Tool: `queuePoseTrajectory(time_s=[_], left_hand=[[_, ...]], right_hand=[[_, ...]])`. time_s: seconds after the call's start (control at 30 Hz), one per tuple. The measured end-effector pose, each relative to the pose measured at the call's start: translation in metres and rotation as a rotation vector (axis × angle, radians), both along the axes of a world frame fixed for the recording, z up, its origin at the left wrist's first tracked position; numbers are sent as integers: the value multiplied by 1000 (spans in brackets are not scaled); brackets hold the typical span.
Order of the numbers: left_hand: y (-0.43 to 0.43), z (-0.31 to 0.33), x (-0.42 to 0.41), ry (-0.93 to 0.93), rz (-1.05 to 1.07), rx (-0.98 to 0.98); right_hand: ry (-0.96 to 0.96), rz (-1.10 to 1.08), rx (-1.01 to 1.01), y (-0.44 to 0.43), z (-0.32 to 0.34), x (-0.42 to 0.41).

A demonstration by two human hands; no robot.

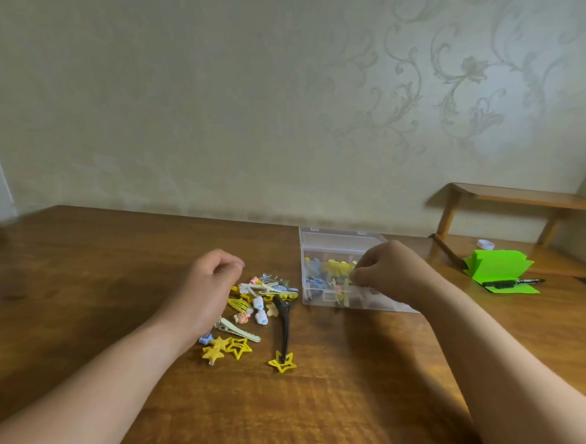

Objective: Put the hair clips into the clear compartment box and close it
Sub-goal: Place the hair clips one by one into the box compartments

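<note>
Pinching inside clear compartment box (337, 240) with right hand (387, 272), contents unclear; hold of left hand (209, 282) untellable; might snag dividers (337, 296), spilling hair clips (255, 304).

A wooden table (81, 269) carries green paper (500, 264) with 1 black marker (513, 282) lying across it, near a small wooden shelf (523, 197).

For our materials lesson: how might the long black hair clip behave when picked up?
The long black clip looks slim and nearly straight, so probably stiff and light. Lying flat on the table, it should slide, not roll.
</note>
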State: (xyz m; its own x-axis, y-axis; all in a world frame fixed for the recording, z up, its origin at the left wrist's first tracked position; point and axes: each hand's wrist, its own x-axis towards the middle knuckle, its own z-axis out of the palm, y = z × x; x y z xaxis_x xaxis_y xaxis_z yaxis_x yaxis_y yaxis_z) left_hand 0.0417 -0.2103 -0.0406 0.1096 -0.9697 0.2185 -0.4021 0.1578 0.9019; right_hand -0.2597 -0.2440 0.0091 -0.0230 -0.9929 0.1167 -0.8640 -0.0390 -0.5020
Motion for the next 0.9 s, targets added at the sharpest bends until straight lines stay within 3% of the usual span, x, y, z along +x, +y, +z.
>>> queuePoseTrajectory(time_s=[0.33, 0.5, 0.67, 0.9], left_hand=[[0, 0, 0, -9, 2, -2], [5, 4, -2, -12, -1, 0], [7, 6, -4, -24, 24, -35], [9, 9, 0, 27, 136, -227]], right_hand=[[4, 3, 30, 0, -7, 13], [46, -6, -171, 7, -2, 19], [12, 190, -325, 24, 6, 52], [246, 403, -298, 47, -8, 101]])
